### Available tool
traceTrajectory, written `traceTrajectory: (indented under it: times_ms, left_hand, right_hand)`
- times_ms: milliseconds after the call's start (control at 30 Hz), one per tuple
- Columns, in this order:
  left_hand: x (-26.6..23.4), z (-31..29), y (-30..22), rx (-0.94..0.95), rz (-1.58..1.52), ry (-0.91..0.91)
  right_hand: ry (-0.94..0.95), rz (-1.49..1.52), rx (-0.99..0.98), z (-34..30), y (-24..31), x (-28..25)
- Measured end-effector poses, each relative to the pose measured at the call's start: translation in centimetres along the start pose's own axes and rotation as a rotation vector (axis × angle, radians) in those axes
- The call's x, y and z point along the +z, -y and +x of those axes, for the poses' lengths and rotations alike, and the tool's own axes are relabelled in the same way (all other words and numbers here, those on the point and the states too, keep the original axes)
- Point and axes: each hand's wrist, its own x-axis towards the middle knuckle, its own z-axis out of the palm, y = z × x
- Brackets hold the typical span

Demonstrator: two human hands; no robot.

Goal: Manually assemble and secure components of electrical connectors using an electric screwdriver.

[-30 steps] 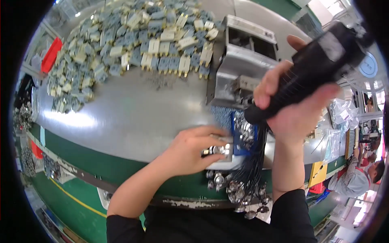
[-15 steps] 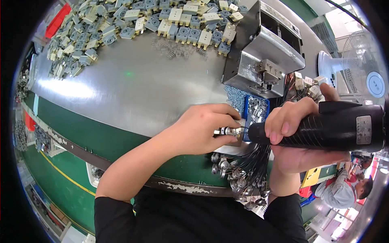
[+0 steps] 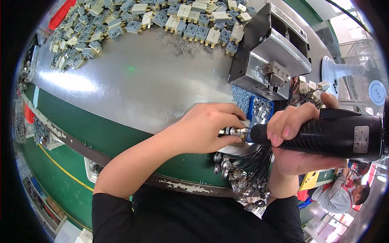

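Note:
My left hand point(image 3: 210, 127) pinches a small part with a round metal piece point(image 3: 232, 131) between thumb and fingers, at the table's near edge. My right hand point(image 3: 289, 125) is wrapped round a black electric screwdriver point(image 3: 336, 135), which lies nearly level. Its tip points left at the small part, and the bit appears to meet it; the exact contact is too small to tell. Just beyond the hands are a blue tray point(image 3: 251, 108) of small metal pieces and a heap of silver screws point(image 3: 240, 96). Black wires with round metal ends point(image 3: 243, 178) hang below the small part.
A metal box-shaped fixture point(image 3: 271, 52) stands beyond my right hand. Many grey and cream switch-like blocks point(image 3: 162, 18) cover the table's far side, with loose springs point(image 3: 182, 43) before them. A white fan point(image 3: 356, 69) stands at right. Another person point(image 3: 336, 198) sits at far right.
The view has shifted slightly, so the table things appear a little further right. Both hands keep their holds, the screwdriver still at the small part.

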Motion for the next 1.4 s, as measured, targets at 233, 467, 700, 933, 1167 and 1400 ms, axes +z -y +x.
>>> traceTrajectory:
  times_ms: [233, 467, 700, 933, 1167, 1400]
  left_hand:
    - [0.0, -0.4, 0.2, -0.005, -0.006, -0.019]
    - [0.1, -0.1, 0.0, -0.008, -0.008, -0.012]
    - [0.1, -0.2, -0.1, 0.004, -0.010, -0.009]
    - [-0.1, -0.6, 0.1, 0.011, 0.053, -0.003]
    - [-0.2, 0.4, -0.9, 0.021, 0.012, 0.009]
    - [-0.4, 0.5, -0.9, -0.004, 0.003, 0.039]
  right_hand:
    - [0.005, -0.003, -0.008, -0.3, -0.6, 0.5]
    - [0.068, 0.064, -0.044, -0.6, -0.4, 0.1]
    - [0.104, 0.103, -0.031, -1.1, -0.4, -0.1]
    - [0.113, 0.054, 0.079, -1.5, -0.3, -0.4]
    - [-0.014, 0.018, -0.226, 5.0, 2.3, -3.8]
    - [-0.301, -0.191, -0.199, 8.1, 0.8, -4.2]
